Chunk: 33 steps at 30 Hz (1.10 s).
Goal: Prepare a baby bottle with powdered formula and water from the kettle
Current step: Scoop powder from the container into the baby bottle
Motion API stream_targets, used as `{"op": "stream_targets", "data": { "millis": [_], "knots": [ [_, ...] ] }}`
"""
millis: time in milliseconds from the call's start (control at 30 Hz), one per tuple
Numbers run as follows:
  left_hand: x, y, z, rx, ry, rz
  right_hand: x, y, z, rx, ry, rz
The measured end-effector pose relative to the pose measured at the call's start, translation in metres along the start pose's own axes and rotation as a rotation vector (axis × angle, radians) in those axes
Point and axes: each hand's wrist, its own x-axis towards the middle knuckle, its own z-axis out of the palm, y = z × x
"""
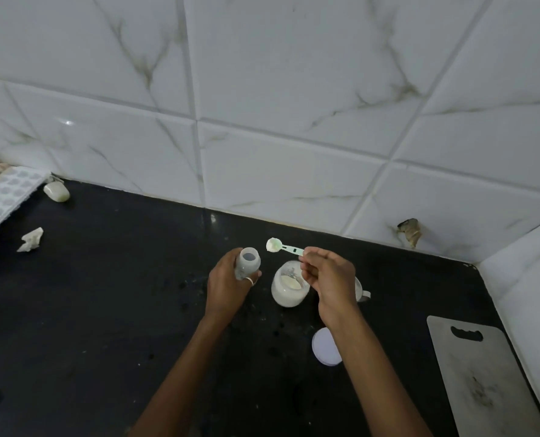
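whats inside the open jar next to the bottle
Whitish powder lies in the jar, seen through its open mouth. The right grip covers the jar's right edge, so that part of the inside is hidden.

The left hand [226, 287] wrapped the bottle [249, 260] so only its open neck and shoulder showed. The scoop [283, 246] handle's end vanished in the grip of the right hand [328, 275], which also covered most of a pale vessel [362, 293] behind it, too little showing to name. The right forearm crossed part of a round white lid [324, 346], the ice tray [5, 197] was cut by the left edge and the grey board [483, 373] by the bottom edge.
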Motion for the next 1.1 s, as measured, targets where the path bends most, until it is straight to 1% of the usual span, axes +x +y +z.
{"op": "stream_targets", "data": {
  "millis": [367, 633, 867, 1100],
  "knots": [
    [0.0, 0.102, -0.025, 0.001, 0.101, 0.261, -0.04, -0.09, 0.0, 0.092, -0.107, -0.171],
    [-0.003, 0.133, -0.026, -0.036, 0.127, 0.323, -0.045, -0.108, -0.011, -0.002, -0.046, -0.33],
    [-0.005, 0.14, -0.024, -0.015, 0.146, 0.325, -0.048, -0.104, -0.016, -0.161, -0.038, -0.551],
    [-0.005, 0.143, -0.023, -0.018, 0.141, 0.325, -0.048, -0.091, -0.017, -0.435, 0.005, -0.918]
  ]
}}
